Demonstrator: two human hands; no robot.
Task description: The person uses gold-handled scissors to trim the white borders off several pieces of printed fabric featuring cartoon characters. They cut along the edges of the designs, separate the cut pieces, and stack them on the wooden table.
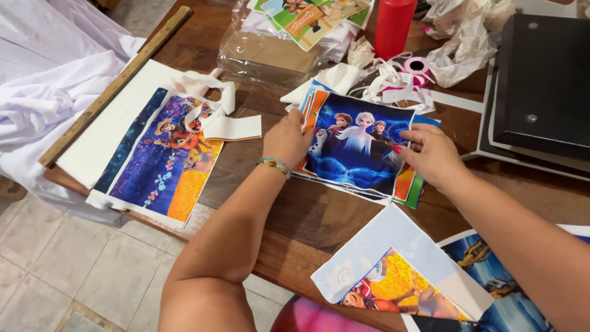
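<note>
A stack of colourful printed sheets (359, 150) lies in the middle of the wooden table (307, 215); the top sheet is blue with cartoon figures. My left hand (286, 140), with a beaded bracelet on the wrist, grips the stack's left edge. My right hand (430, 154), nails painted red, pinches the right edge of the top sheet. Another cartoon print (166, 163) in blue and orange lies flat at the left. An orange and yellow print (399, 280) rests at the table's near edge.
A long wooden ruler (114, 86) lies diagonally at the left beside white cloth (43, 80). At the back stand a red bottle (393, 24), a clear plastic bag of prints (276, 46), crumpled paper (467, 43) and pink tape (418, 66). A black heat press (541, 86) fills the right.
</note>
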